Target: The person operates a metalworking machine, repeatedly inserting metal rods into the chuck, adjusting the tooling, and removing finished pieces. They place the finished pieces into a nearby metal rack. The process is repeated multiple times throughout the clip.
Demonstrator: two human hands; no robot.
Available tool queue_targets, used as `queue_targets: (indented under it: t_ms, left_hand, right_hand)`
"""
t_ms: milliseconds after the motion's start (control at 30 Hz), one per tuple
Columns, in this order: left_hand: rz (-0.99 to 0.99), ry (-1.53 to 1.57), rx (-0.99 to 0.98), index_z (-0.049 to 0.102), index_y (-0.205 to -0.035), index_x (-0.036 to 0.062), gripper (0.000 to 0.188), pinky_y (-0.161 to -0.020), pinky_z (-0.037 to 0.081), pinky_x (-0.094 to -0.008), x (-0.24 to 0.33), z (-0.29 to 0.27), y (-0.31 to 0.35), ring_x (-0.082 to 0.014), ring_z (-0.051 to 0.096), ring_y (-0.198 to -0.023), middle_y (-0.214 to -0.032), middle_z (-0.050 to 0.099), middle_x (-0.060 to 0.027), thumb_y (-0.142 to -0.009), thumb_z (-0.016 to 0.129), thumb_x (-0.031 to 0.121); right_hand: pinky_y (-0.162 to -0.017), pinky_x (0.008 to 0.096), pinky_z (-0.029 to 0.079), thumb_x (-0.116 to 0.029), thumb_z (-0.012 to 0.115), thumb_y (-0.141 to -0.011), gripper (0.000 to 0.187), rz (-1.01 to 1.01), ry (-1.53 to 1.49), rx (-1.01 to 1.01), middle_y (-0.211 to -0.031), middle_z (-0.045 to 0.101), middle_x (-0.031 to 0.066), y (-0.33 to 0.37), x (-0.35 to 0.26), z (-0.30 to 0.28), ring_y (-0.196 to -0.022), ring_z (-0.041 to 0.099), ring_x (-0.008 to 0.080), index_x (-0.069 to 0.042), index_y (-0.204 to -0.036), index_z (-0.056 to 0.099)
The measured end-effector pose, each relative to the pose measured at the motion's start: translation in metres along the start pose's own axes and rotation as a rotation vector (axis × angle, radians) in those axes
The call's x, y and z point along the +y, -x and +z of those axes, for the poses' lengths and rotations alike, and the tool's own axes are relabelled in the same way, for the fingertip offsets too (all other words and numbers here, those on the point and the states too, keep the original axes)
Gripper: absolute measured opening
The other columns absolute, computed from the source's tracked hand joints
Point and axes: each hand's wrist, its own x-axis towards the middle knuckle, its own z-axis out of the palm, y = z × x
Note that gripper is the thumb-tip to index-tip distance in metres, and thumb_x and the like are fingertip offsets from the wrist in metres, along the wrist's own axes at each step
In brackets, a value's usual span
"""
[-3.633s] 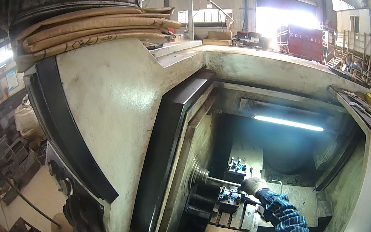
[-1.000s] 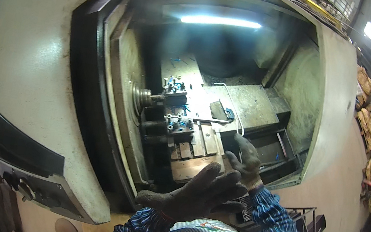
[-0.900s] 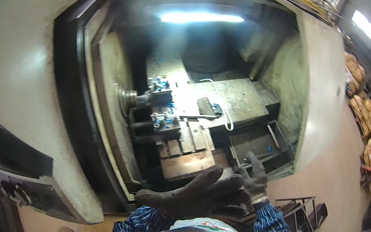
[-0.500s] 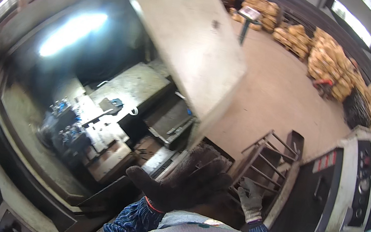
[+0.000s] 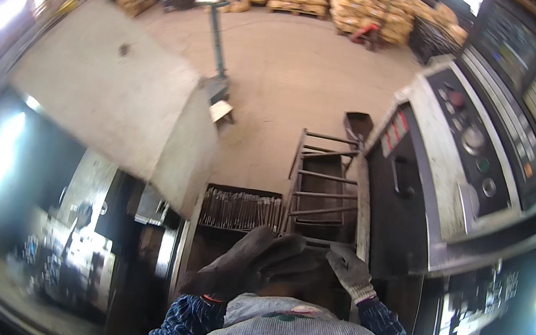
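My left hand (image 5: 255, 258), in a dark work glove, is held low in front of my body, just short of a box of metal rods (image 5: 240, 211). Its fingers are stretched out, a little smeared by motion, and nothing shows in them. To the right, my right hand (image 5: 351, 272), in a grey knitted glove with a pale cuff, is at the near end of a dark metal rack (image 5: 324, 196). Its fingers are slightly bent and apart from the palm, holding nothing visible. Whether the fingertips touch the rack's near bar is unclear.
At left stands an open lit machine (image 5: 69, 248) behind a pale door (image 5: 107, 96). A control panel (image 5: 472, 140) on a dark cabinet (image 5: 405, 189) rises at right. Farther off are a scale on a post (image 5: 216, 40), stacked yellow sacks (image 5: 363, 7) and a red pallet jack (image 5: 366, 34).
My view has swung right, away from the machine's lit inside toward the rack and control panel. The left hand's spread fingers have drawn closer together and lower. My right hand stays near the rack.
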Motion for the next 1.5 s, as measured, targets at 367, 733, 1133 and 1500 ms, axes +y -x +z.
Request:
queue_targets:
  t_ms: [367, 733, 1133, 1500]
  left_hand:
    - [-0.345, 0.027, -0.121, 0.032, -0.159, 0.0102, 0.104, -0.114, 0.033, -0.0667, -0.003, -0.053, -0.051, -0.0523, 0.042, -0.139, -0.159, 0.036, -0.0230, -0.084, 0.058, 0.078]
    - [-0.778, 0.057, -0.171, 0.032, -0.159, 0.0112, 0.092, -0.109, 0.041, -0.0661, -0.051, -0.063, -0.074, -0.0478, 0.053, -0.131, -0.153, 0.046, -0.0236, -0.093, 0.048, 0.074]
    - [-0.823, 0.048, -0.261, 0.033, -0.158, 0.0105, 0.090, -0.106, 0.043, -0.0688, -0.117, -0.035, -0.097, -0.0499, 0.054, -0.129, -0.149, 0.048, -0.0256, -0.094, 0.045, 0.073]
    - [-0.878, 0.036, -0.278, 0.032, -0.158, 0.0107, 0.089, -0.107, 0.041, -0.0699, -0.213, 0.018, -0.116, -0.0498, 0.053, -0.130, -0.152, 0.045, -0.0264, -0.095, 0.045, 0.072]
  right_hand:
    - [-0.101, 0.0398, 0.051, -0.047, 0.058, -0.099, 0.049, 0.440, 0.004, 0.192, -0.128, 0.069, 0.0123, 0.094, 0.016, 0.011, -0.116, 0.066, 0.0315, -0.013, -0.134, 0.063]
    - [-0.106, 0.0422, 0.047, -0.043, 0.058, -0.100, 0.044, 0.946, -0.069, 0.383, -0.133, 0.066, 0.0146, 0.218, -0.032, 0.037, -0.122, 0.062, 0.0336, -0.013, -0.131, 0.066]
    - [-0.098, 0.0421, 0.052, -0.045, 0.064, -0.092, 0.044, 1.264, -0.048, 0.809, -0.115, 0.073, 0.0168, 0.349, 0.069, 0.018, -0.110, 0.068, 0.0341, -0.014, -0.122, 0.071]
    - [-0.112, 0.0457, 0.043, -0.046, 0.066, -0.091, 0.065, 1.334, -0.147, 1.206, -0.146, 0.054, 0.0206, 0.385, 0.149, -0.088, -0.135, 0.051, 0.0384, -0.013, -0.146, 0.052]
